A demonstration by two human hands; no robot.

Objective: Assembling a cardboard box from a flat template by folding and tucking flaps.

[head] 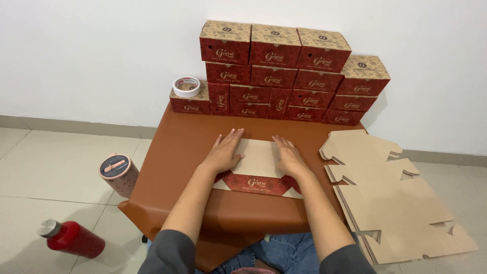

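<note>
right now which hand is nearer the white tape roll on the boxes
Left. The left hand lies below the white tape roll; the right hand is farther right on the flat cardboard box blank.

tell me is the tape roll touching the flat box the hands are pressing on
Apart. The head view shows the tape roll sitting on a folded red box by the wall, with bare brown table between it and the flat box.
</note>
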